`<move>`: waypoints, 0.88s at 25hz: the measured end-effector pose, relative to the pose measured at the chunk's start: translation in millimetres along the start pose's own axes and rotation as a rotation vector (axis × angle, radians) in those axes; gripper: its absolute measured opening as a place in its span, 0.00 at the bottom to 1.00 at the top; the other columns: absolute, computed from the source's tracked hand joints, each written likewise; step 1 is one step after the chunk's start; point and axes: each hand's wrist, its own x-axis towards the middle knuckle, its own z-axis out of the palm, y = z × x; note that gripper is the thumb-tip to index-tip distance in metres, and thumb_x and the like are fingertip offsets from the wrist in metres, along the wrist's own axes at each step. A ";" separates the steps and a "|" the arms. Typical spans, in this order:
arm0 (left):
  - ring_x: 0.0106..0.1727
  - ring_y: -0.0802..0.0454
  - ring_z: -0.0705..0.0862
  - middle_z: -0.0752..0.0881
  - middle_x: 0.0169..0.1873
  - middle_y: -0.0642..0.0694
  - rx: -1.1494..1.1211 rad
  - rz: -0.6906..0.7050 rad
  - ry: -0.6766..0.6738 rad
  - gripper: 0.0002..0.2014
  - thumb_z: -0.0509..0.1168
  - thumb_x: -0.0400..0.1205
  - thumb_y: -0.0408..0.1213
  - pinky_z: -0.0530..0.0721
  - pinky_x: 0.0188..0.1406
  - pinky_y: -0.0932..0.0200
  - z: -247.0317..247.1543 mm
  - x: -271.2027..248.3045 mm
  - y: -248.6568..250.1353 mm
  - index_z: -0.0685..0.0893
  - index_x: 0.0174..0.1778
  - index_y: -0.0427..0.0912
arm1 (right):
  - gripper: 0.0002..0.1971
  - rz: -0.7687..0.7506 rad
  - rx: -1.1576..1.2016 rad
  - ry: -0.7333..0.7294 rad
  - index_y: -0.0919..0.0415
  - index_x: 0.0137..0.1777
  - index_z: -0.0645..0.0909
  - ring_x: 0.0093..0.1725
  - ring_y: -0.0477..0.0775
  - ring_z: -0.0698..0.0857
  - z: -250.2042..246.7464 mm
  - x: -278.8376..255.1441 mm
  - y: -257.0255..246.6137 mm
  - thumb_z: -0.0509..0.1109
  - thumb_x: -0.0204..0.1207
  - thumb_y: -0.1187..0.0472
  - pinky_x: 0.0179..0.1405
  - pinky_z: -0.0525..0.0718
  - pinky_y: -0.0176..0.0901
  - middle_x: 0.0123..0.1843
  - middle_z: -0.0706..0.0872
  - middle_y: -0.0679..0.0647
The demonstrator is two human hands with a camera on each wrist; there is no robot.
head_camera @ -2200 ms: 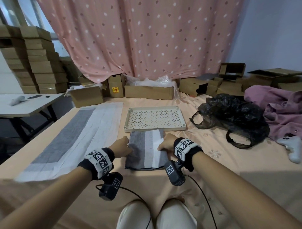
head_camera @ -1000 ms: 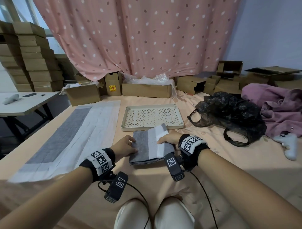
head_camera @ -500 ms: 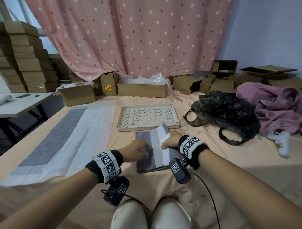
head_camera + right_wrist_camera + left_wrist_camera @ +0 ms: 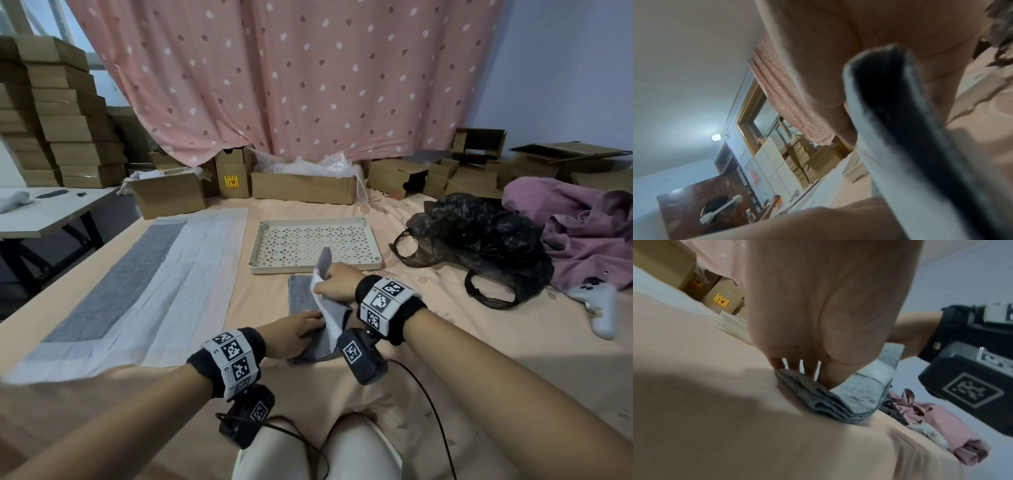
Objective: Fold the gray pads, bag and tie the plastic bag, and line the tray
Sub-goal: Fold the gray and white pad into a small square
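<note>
Folded gray pad (image 4: 310, 308) on the bed (image 4: 428, 308) just in front of the tray (image 4: 313, 269), left hand (image 4: 291, 334) flat with straight fingers pressing its near part, right hand (image 4: 337, 282) pinching the lifted flap, black plastic bag (image 4: 479, 240) at right, 1 unfolded pad (image 4: 137, 287) at left

Two gray pads (image 4: 305, 298) (image 4: 113, 291), one tray (image 4: 255, 253), one black bag (image 4: 479, 240).

Probably a home bedroom used for packing: a bed sheet (image 4: 428, 342), pink curtain (image 4: 274, 78), stacked cardboard boxes (image 4: 68, 137).
</note>
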 end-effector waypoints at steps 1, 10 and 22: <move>0.80 0.48 0.63 0.62 0.81 0.48 0.008 0.004 -0.009 0.27 0.52 0.81 0.26 0.61 0.81 0.54 -0.1 -1.1 -0.5 0.66 0.79 0.43 | 0.15 -0.005 -0.045 -0.024 0.63 0.42 0.75 0.39 0.57 0.79 3.5 -1.2 -8.5 0.64 0.77 0.49 0.31 0.72 0.41 0.40 0.77 0.58; 0.62 0.40 0.81 0.83 0.62 0.40 0.016 -0.102 0.020 0.15 0.52 0.83 0.31 0.79 0.65 0.49 -0.2 -12.2 -5.3 0.77 0.64 0.39 | 0.20 -0.054 -0.334 -0.021 0.64 0.63 0.79 0.58 0.64 0.83 25.9 -7.5 -28.8 0.61 0.80 0.50 0.58 0.81 0.51 0.61 0.83 0.63; 0.74 0.43 0.73 0.69 0.76 0.41 -0.142 -0.191 0.285 0.24 0.55 0.79 0.21 0.72 0.72 0.58 -17.5 -13.4 -28.0 0.72 0.72 0.34 | 0.28 -0.103 -0.099 -0.118 0.61 0.71 0.71 0.57 0.59 0.80 24.2 -29.3 -7.1 0.58 0.79 0.42 0.52 0.77 0.50 0.66 0.81 0.61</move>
